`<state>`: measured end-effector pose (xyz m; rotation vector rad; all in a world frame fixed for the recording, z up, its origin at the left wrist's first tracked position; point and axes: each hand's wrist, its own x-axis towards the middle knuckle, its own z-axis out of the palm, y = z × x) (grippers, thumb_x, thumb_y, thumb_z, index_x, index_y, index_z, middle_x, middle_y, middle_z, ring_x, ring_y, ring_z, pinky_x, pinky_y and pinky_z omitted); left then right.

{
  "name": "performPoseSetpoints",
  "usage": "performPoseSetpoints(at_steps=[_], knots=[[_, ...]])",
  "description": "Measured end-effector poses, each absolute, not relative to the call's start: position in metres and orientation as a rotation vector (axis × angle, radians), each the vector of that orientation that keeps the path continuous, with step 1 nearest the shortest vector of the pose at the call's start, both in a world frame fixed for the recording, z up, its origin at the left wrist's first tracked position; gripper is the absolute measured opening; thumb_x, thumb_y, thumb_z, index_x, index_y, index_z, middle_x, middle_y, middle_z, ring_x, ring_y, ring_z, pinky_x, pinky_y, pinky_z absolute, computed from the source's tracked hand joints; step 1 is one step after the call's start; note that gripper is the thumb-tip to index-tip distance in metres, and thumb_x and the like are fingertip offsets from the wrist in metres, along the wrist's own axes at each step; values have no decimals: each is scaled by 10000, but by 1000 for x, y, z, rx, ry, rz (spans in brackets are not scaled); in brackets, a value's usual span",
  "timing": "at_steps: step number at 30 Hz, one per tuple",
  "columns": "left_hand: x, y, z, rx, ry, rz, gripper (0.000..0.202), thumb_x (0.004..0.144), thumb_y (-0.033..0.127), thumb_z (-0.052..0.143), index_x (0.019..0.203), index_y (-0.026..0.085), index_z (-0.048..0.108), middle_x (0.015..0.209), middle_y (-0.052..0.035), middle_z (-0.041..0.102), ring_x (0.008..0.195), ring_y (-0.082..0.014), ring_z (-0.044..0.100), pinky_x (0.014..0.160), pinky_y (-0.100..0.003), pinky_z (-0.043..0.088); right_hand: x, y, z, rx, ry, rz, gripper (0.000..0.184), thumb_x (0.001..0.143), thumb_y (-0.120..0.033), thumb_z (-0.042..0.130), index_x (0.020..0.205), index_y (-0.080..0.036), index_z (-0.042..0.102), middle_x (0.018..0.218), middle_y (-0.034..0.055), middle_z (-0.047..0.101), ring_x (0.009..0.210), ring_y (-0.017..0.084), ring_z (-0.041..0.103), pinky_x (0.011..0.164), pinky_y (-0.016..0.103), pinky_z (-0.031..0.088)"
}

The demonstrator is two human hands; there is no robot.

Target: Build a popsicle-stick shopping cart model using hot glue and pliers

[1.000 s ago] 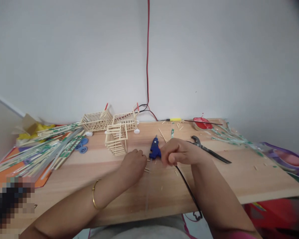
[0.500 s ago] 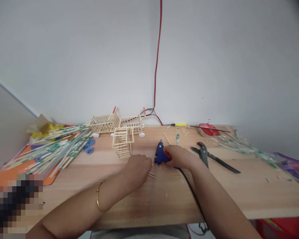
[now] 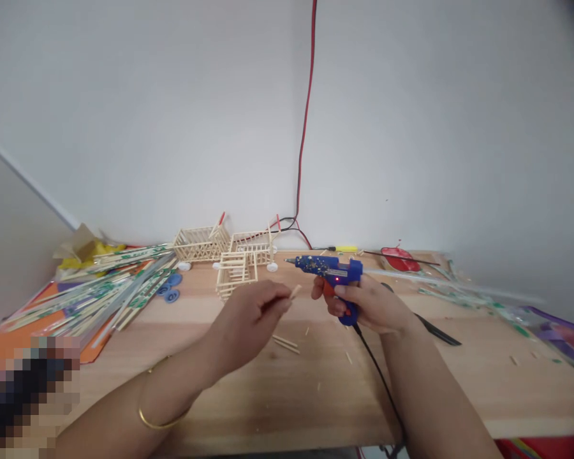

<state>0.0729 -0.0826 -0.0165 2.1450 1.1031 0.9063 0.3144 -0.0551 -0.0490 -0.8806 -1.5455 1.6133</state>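
Observation:
My right hand (image 3: 369,305) grips a blue hot glue gun (image 3: 329,270) lifted above the wooden board (image 3: 277,389), its nozzle pointing left and a clear glue stick trailing from its back to the right. A small red light glows on the gun. My left hand (image 3: 249,319) pinches a short wooden stick (image 3: 295,292) just below and left of the nozzle. Two more short sticks (image 3: 286,344) lie on the board under my hands. A small open stick frame (image 3: 236,273) stands just behind my left hand.
Two stick-built carts with white wheels (image 3: 201,243) stand at the wall. A heap of wrapped sticks (image 3: 100,290) and blue wheels (image 3: 171,288) lie at the left. Black pliers (image 3: 435,331), a red-filled lid (image 3: 400,260) and a red-black cable (image 3: 307,115) are at the right and back.
My right hand picked the glue gun up off the board and turned its nozzle to the left. My left hand rose from the board holding a short stick.

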Motion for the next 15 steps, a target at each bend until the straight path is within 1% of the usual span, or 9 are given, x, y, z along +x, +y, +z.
performPoseSetpoints(at_steps=[2, 5, 8, 11, 13, 15], knots=[[69, -78, -13, 1891, 1099, 992, 147, 834, 220, 546, 738, 183, 650, 605, 6, 556, 569, -124, 493, 561, -228, 356, 310, -57, -52, -849, -1481, 1603, 321, 831, -448, 576, 929, -143, 601, 741, 35, 572, 523, 80, 405, 496, 238, 354], [65, -71, -13, 1645, 1062, 1039, 112, 803, 243, 591, 764, 181, 676, 607, 10, 548, 551, -116, 474, 542, -216, 363, 307, -59, -55, -832, -1527, 1587, 359, 825, -511, 582, 910, -163, 596, 697, 19, 548, 526, 90, 412, 474, 230, 325], [63, -68, -15, 1620, 1069, 1063, 108, 782, 271, 632, 771, 178, 687, 640, 9, 564, 571, -106, 458, 547, -207, 356, 307, -62, -53, -759, -1573, 1539, 387, 802, -552, 595, 914, -183, 578, 763, 32, 563, 544, 94, 437, 463, 223, 316], [63, -68, -14, 1644, 1102, 1086, 118, 769, 288, 650, 764, 175, 683, 668, 9, 588, 613, -107, 479, 578, -203, 366, 308, -64, -52, -738, -1649, 1456, 404, 791, -563, 603, 923, -182, 577, 847, 47, 576, 541, 82, 442, 469, 224, 329], [63, -69, -12, 1671, 1141, 1064, 132, 769, 301, 648, 768, 174, 684, 684, 7, 604, 641, -113, 497, 596, -204, 377, 309, -64, -53, -766, -1703, 1366, 404, 799, -562, 593, 914, -175, 591, 859, 50, 573, 541, 79, 436, 472, 224, 335], [62, -69, -11, 1721, 1186, 1036, 140, 772, 306, 642, 761, 174, 687, 686, 11, 608, 652, -114, 500, 600, -204, 379, 310, -64, -54, -797, -1750, 1282, 415, 810, -575, 567, 886, -168, 599, 829, 48, 571, 539, 80, 429, 471, 225, 337]])
